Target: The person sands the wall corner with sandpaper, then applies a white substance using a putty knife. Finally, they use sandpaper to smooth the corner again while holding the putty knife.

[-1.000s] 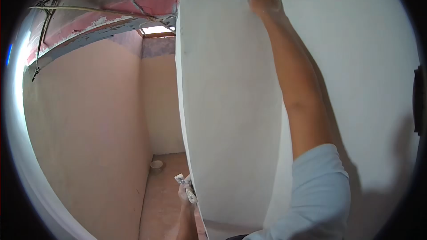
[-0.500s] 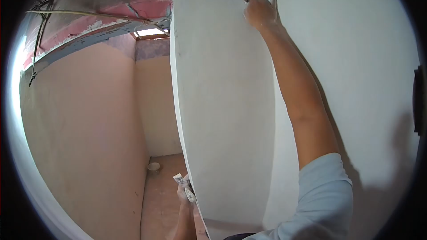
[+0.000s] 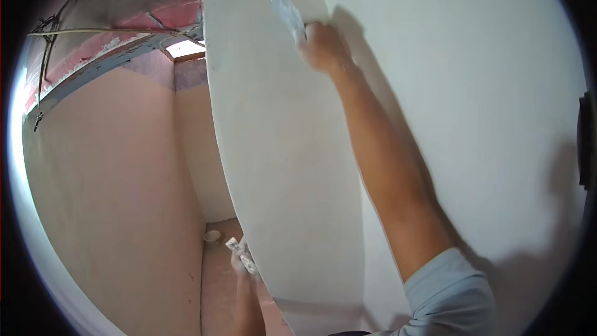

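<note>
High on the white plastered wall section [image 3: 286, 149], my right hand [image 3: 328, 48] is closed around a putty knife. The knife's pale, smeared blade [image 3: 286, 15] points up and left over the wall face, below its rough top edge. Low down, beside the left edge of that section, my left hand [image 3: 238, 264] grips a plaster-crusted tool [image 3: 249, 265]. A whitish end sticks out above the fingers, and the rest is partly hidden by the hand.
A white wall [image 3: 472, 118] meets the section on the right. At left is a narrow space with a pinkish wall [image 3: 112, 193], a reddish floor [image 3: 217, 286] and a small white bowl [image 3: 212, 236]. Loose cables [image 3: 106, 30] hang under the rough ceiling.
My right hand has come down and left from the upper corner, and the knife's blade now shows more fully. The view has shifted to the right. My left hand still grips its tool.
</note>
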Demonstrator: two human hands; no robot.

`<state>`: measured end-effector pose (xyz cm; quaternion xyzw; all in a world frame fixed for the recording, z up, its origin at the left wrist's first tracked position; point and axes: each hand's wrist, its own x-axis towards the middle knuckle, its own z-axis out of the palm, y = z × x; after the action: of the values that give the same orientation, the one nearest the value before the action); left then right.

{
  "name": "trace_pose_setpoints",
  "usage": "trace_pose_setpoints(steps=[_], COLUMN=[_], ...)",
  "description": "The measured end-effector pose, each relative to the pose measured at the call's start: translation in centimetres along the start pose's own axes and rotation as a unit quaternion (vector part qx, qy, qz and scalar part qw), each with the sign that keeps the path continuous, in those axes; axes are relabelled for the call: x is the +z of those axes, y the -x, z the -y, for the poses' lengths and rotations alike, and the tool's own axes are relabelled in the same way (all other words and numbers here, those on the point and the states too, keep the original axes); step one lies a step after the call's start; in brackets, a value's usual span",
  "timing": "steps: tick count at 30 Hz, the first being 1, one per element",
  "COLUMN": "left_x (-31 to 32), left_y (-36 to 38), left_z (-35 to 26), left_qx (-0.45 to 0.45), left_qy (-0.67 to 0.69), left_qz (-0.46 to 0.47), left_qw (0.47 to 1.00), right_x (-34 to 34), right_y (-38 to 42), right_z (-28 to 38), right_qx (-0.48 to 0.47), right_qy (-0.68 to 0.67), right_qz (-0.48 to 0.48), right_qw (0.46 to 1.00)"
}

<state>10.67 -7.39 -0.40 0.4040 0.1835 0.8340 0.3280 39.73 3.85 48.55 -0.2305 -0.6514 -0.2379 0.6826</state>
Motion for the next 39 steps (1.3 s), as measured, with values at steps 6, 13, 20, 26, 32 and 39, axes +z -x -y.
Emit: trace_pose_setpoints(steps=[6,13,20,26,32,39], left_x=[6.5,11.3,18.6,22.8,28.0,41.6], left_y=[9.3,16.4,12.9,5.7,-2.6,-16.2], left_z=[-4.0,-3.3,-9.4,-16.7,-28.1,-35.7], left_qx=[0.052,0.103,0.174,0.290,0.566,0.681], left_qy=[0.015,0.048,-0.255,-0.538,-0.670,-0.641], left_qz=[-0.064,-0.034,-0.148,0.049,-0.034,-0.025], left_qw=[0.996,0.993,0.940,0.790,0.479,0.352], right_x=[-2.0,-6.2,-8.7,-10.5,-8.3,-1.1], right_y=[24.1,42.5,36.1,30.8,29.0,32.3], right_z=[6.7,15.5,13.0,10.9,5.4,1.6], right_qx=[0.155,0.439,0.401,0.242,0.336,0.337], right_qy=[-0.550,-0.717,-0.685,-0.731,-0.657,-0.618], right_qz=[0.189,0.332,0.526,0.419,0.012,-0.098], right_qw=[0.799,0.428,0.304,0.481,0.675,0.703])
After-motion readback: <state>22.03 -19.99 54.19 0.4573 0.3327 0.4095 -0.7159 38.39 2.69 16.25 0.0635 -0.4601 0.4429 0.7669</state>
